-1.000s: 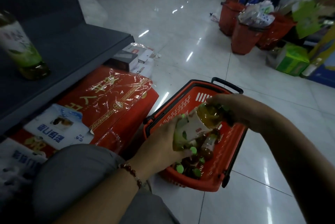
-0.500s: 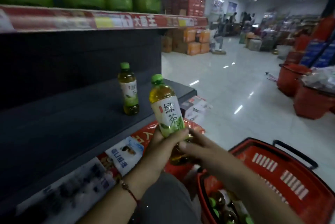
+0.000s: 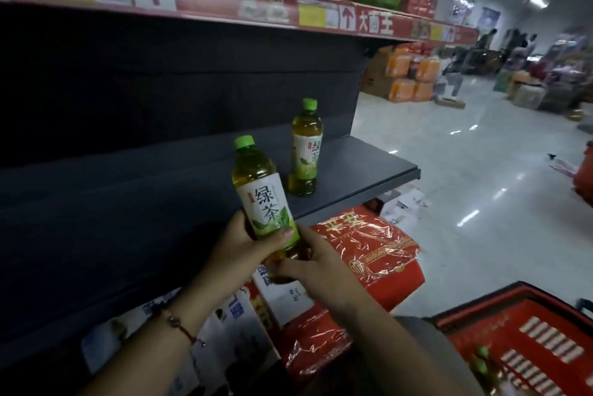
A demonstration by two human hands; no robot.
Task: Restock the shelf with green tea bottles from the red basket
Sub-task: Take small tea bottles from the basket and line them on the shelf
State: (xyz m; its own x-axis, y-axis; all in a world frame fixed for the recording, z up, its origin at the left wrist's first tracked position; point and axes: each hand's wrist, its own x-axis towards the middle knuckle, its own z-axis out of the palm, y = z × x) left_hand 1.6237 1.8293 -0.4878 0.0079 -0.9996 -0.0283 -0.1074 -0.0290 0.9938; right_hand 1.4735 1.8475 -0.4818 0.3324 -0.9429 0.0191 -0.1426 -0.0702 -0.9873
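A green tea bottle (image 3: 261, 193) with a green cap and white label stands upright in front of the dark shelf (image 3: 353, 171). My left hand (image 3: 239, 248) grips its lower half, thumb across the label. My right hand (image 3: 308, 264) holds its base from the right. A second green tea bottle (image 3: 305, 148) stands on the shelf just behind and to the right. The red basket (image 3: 526, 325) sits on the floor at the lower right, with green caps showing inside.
Red wrapped packs (image 3: 369, 251) and white boxes lie under the shelf. The upper shelf (image 3: 288, 10) carries green packages behind a red price strip. To the right is shiny tiled floor (image 3: 465, 171), with orange cartons (image 3: 407, 78) and other goods far back.
The bottle came out of the basket with both hands and rose to shelf height. My view lifted from the basket to the shelf.
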